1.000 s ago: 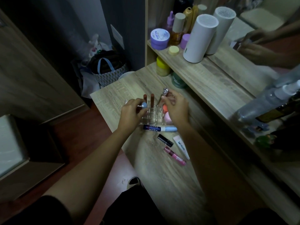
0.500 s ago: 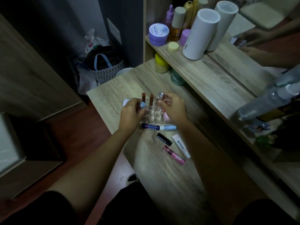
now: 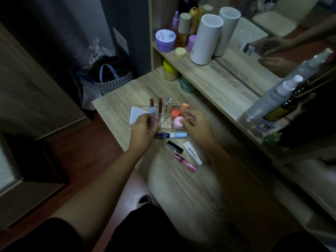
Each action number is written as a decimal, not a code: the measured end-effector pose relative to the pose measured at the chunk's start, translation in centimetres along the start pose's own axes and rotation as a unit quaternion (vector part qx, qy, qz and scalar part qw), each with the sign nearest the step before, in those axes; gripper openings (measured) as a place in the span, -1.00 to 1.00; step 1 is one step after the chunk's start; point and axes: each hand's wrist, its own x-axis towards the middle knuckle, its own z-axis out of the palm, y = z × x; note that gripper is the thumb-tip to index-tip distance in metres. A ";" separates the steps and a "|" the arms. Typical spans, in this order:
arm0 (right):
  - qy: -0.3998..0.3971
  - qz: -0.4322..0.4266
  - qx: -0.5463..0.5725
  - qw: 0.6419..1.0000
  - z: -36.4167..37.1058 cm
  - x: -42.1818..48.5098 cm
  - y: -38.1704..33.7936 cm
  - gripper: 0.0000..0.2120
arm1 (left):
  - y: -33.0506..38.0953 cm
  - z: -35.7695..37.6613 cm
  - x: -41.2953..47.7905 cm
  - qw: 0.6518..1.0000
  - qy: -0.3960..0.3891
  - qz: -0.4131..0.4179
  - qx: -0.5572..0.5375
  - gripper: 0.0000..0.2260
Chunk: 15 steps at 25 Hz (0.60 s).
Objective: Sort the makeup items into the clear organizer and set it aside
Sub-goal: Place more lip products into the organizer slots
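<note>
The clear organizer [image 3: 164, 122] stands on the wooden table [image 3: 116, 106]. Two red-brown lipsticks [image 3: 160, 104] and a silver-capped clear tube [image 3: 169, 104] stand upright in its back slots. Orange containers [image 3: 184, 108] and a pink round one [image 3: 176, 122] fill its right compartment, and a white compact [image 3: 136, 114] lies in its left end. My left hand [image 3: 143, 130] grips a blue-capped pink tube [image 3: 152, 113] at the organizer's front left slots. My right hand [image 3: 197, 122] hovers at the right end, fingers loosely curled beside the pink container, holding nothing.
In front of the organizer lie Nivea sticks [image 3: 171, 135], a black lipstick [image 3: 174, 146], a white tube [image 3: 192, 152] and a pink gloss [image 3: 184, 162]. The raised shelf [image 3: 214, 77] carries jars, a white cylinder [image 3: 206, 39] and spray bottles [image 3: 278, 95]. A bag [image 3: 111, 77] sits on the floor.
My right hand let go of the silver-capped tube, which now stands in a back slot, and drew back to the right. The left hand kept the blue-capped tube.
</note>
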 end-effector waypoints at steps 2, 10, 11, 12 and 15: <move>0.005 0.019 -0.025 1.000 -0.4 -1.8 1.4 -0.65 | 0.4 1.1 -1.8 0.999 -0.028 0.022 0.003 -0.79; -0.101 0.115 -0.172 0.973 0.0 -6.3 5.9 -0.71 | -0.4 5.7 -8.2 0.930 -0.253 0.167 0.210 -0.69; -0.106 0.125 -0.167 0.972 0.1 -6.7 6.1 -0.71 | -0.7 5.7 -8.6 0.930 -0.236 0.180 0.217 -0.71; -0.104 0.133 -0.159 0.973 0.2 -7.1 6.1 -0.70 | -0.9 5.5 -8.9 0.934 -0.215 0.192 0.212 -0.74; -0.093 0.173 -0.106 0.975 0.0 -8.0 6.2 -0.60 | -1.5 4.9 -8.9 0.941 -0.191 0.189 0.205 -0.81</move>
